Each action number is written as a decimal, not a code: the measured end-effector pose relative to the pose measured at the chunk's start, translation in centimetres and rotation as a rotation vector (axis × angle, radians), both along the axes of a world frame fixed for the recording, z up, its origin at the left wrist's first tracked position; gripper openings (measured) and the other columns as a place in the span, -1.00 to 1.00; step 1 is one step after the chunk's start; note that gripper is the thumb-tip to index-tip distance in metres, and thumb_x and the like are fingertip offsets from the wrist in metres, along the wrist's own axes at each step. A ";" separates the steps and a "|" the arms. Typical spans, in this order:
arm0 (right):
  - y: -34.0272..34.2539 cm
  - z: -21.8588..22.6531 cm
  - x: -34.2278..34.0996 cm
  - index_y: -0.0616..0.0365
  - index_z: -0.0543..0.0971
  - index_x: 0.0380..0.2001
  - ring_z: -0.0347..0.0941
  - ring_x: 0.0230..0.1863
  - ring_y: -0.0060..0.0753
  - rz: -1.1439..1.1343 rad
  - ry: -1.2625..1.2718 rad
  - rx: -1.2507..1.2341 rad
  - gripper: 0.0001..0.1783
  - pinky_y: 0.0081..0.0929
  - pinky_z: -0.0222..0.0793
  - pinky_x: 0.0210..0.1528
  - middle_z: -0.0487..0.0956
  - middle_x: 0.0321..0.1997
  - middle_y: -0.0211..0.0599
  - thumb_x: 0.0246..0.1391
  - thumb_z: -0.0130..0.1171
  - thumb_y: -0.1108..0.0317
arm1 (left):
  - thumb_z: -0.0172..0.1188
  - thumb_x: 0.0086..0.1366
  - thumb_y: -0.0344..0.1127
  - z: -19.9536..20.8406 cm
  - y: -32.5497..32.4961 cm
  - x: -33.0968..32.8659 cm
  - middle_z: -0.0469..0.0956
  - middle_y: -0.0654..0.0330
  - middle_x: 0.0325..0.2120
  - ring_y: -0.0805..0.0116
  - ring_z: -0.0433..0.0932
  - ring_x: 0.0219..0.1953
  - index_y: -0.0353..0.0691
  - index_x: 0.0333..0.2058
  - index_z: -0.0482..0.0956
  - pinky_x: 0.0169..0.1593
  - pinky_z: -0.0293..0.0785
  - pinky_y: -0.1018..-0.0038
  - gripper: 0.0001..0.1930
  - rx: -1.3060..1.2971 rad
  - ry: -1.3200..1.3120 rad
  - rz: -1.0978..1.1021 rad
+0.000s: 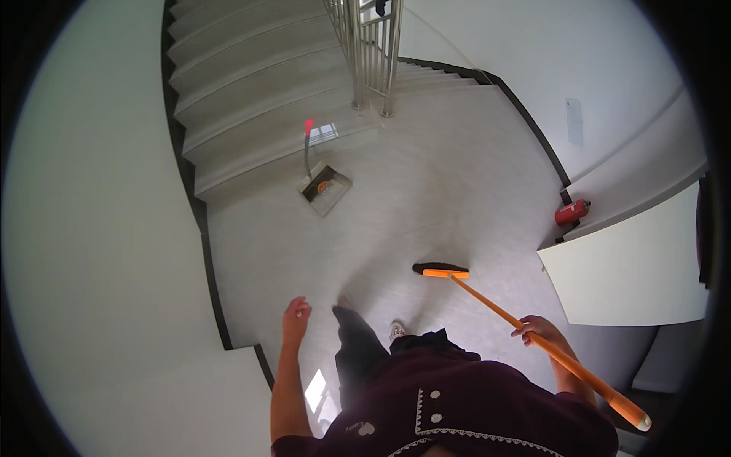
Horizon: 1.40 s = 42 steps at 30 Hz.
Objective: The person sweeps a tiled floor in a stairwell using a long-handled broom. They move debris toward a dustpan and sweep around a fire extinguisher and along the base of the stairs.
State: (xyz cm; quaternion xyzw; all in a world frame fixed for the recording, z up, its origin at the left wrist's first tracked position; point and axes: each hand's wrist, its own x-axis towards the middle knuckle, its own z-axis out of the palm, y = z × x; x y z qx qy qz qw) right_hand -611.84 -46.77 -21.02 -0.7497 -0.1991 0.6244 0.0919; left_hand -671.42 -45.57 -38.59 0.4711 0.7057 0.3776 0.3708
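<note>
My right hand (538,329) is closed around the orange pole of a broom (495,307). The pole slants from the lower right down to an orange head with dark bristles, which rests on the floor in front of me. At my left side my left hand (298,309) hangs with its fingers curled in and nothing visible in them. Ahead and to the left, a long-handled dustpan (331,199) stands on the floor near the bottom stair. Its upright handle has a red tip, and something orange shows in its pan.
Grey stairs (251,99) rise at the far left beside a metal railing (373,57). More steps (426,74) lie beyond the railing. A red fire extinguisher (571,212) stands by the right wall, near a pale panel (632,266). White wall (99,228) runs along the left.
</note>
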 end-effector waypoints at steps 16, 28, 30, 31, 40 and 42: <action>3.9 6.0 1.9 0.43 0.25 -0.10 0.43 -0.69 -0.36 -0.126 -0.055 -0.146 -0.43 -0.48 0.39 -0.68 0.53 -0.45 -0.07 -0.29 0.16 0.60 | 0.16 0.02 -0.33 6.8 44.4 5.2 0.22 0.08 0.02 0.04 0.35 -0.04 -0.18 0.05 0.15 -0.14 0.39 0.27 -0.41 0.013 0.722 -0.361; -0.1 3.7 3.1 0.38 0.21 -0.06 0.43 -0.68 -0.39 -0.356 0.062 -0.150 -0.42 -0.48 0.41 -0.65 0.53 -0.45 -0.12 -0.24 0.10 0.51 | 0.18 0.04 -0.10 1.7 50.0 6.1 0.52 0.15 -0.37 0.17 0.49 -0.32 -0.11 -0.36 0.53 -0.30 0.39 0.34 -0.75 0.001 0.785 -0.668; -1.7 4.0 3.4 0.37 0.33 -0.13 0.38 -0.71 -0.48 -0.205 -0.092 -0.160 -0.51 -0.52 0.36 -0.68 0.49 -0.54 -0.24 -0.23 0.12 0.46 | 0.21 0.01 -0.05 2.5 49.8 9.8 0.52 0.13 -0.51 0.19 0.47 -0.47 -0.15 -0.49 0.50 -0.39 0.37 0.30 -0.72 -0.029 0.686 -0.734; -0.1 5.2 3.4 0.36 0.34 -0.12 0.38 -0.69 -0.50 -0.356 -0.041 -0.157 -0.50 -0.55 0.33 -0.70 0.50 -0.53 -0.23 -0.24 0.14 0.49 | 0.23 -0.01 -0.06 2.6 49.9 10.4 0.51 0.13 -0.55 0.20 0.45 -0.50 -0.16 -0.50 0.49 -0.39 0.36 0.32 -0.71 0.034 0.691 -0.760; -0.1 5.3 0.8 0.36 0.33 -0.04 0.37 -0.66 -0.58 -0.800 -0.099 -0.150 -0.38 -0.68 0.34 -0.63 0.51 -0.47 -0.24 -0.35 0.09 0.55 | 0.20 0.04 -0.29 3.5 50.5 24.6 0.46 0.11 -0.63 0.30 0.41 -0.55 -0.31 -0.54 0.46 -0.38 0.34 0.42 -0.81 -0.131 0.542 -1.088; -0.2 4.7 -0.3 0.35 0.33 -0.04 0.36 -0.67 -0.60 -0.845 -0.143 -0.111 -0.37 -0.69 0.33 -0.64 0.51 -0.47 -0.25 -0.36 0.09 0.55 | 0.19 0.05 -0.31 4.5 51.3 27.5 0.46 0.13 -0.64 0.30 0.40 -0.57 -0.32 -0.56 0.46 -0.39 0.34 0.42 -0.81 -0.153 0.550 -1.139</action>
